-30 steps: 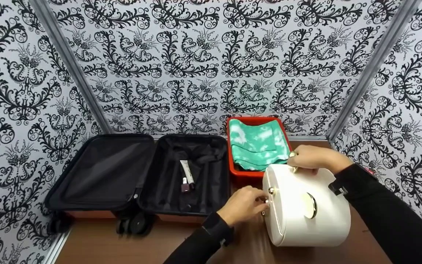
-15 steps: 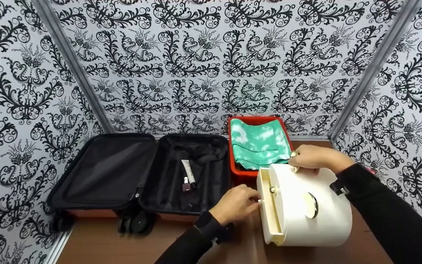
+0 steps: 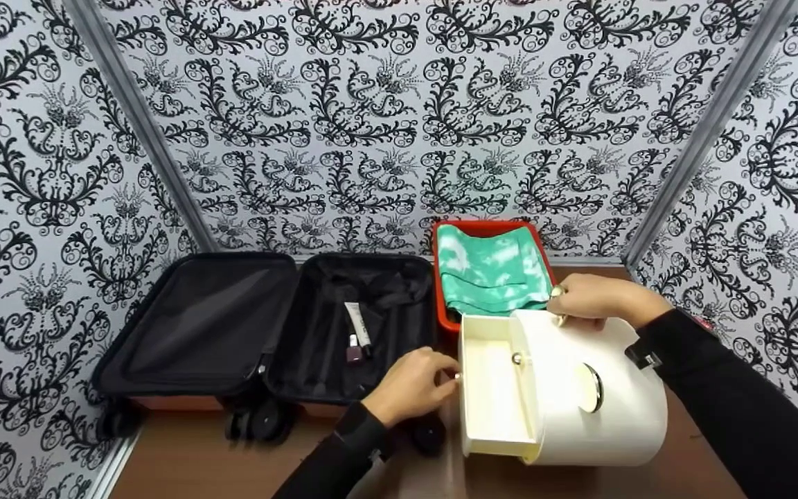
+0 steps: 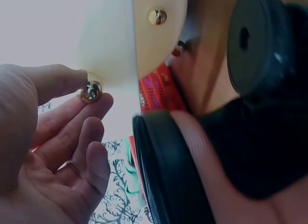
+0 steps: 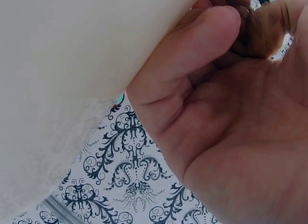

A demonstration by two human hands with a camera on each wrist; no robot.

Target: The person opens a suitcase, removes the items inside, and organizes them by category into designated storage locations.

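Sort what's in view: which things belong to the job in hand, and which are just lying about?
In the job:
white drawer box
its open drawer
gold knob, pinched by the left hand
right hand, holding the box's top

Apparently just lying about, untouched now:
open suitcase
tube
nail polish bottle
red bin
green tie-dyed cloth

The head view is bright, while the right wrist view (dimmer, shadowed) seems slightly soft.

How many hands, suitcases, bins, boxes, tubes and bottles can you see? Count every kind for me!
Hands: 2 (left hand, right hand)
Suitcase: 1
Bin: 1
Box: 1
Tube: 1
Bottle: 1
Total: 7
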